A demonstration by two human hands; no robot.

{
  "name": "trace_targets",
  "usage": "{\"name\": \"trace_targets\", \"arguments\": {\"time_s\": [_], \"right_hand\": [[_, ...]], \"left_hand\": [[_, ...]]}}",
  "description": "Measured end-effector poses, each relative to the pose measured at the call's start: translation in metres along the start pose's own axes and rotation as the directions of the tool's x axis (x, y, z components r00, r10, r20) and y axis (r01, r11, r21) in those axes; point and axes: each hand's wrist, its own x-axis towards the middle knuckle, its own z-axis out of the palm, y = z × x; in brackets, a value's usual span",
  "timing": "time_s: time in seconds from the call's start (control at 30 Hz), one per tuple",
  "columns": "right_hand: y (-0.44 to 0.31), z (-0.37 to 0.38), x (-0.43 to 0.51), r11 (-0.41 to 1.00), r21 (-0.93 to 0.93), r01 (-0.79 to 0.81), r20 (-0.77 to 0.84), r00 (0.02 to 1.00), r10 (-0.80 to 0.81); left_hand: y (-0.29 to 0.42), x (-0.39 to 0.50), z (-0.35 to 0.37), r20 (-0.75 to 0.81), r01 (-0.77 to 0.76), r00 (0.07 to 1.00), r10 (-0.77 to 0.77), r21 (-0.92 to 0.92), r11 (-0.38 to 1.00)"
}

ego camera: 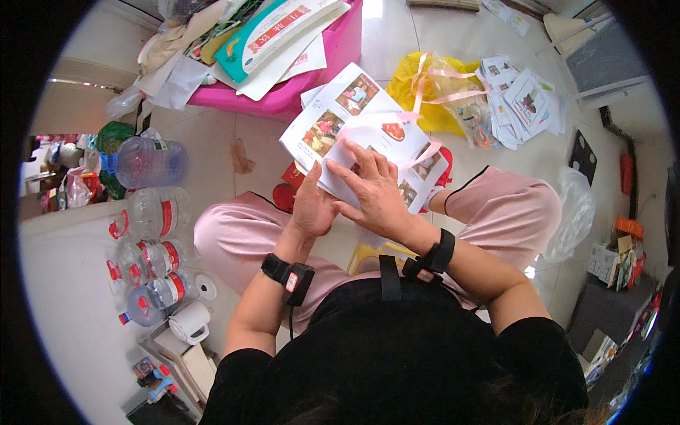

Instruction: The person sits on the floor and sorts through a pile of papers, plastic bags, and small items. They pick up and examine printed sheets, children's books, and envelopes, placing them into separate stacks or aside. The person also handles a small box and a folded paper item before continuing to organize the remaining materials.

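Note:
A stack of printed paper sheets with colour photos [319,114] lies tilted above my lap. My left hand [313,204] supports its lower left edge from below, palm up, fingers partly hidden beneath the paper. My right hand [374,188] rests on the top sheet with its fingers spread, over a strip of pink ribbon [366,123] that crosses the pages. The ribbon's right part hangs in a loop near the stack's right edge. Both wrists wear black straps with small boxes.
A magenta plastic bin [340,48] holding papers and a teal-and-white box [265,37] stands ahead. Beyond the stack lie a yellow plastic bag [404,79], more pink ribbon [451,100] and loose printed sheets [523,101]. Large plastic bottles [154,162] and a white kettle [188,321] are at the left.

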Motion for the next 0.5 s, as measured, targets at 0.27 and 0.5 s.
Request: {"name": "trace_targets", "arguments": {"time_s": [0.27, 0.5], "right_hand": [[0.007, 0.01, 0.003, 0.957, 0.275, -0.09, -0.032, 0.994, 0.103], [0.003, 0.021, -0.005, 0.93, 0.339, -0.139, -0.005, 0.989, 0.149]], "left_hand": [[-0.022, -0.006, 0.007, -0.026, -0.114, 0.993, 0.115, 0.052, 0.992], [-0.026, -0.006, 0.002, -0.12, -0.203, 0.969, 0.215, 0.106, 0.973]]}}
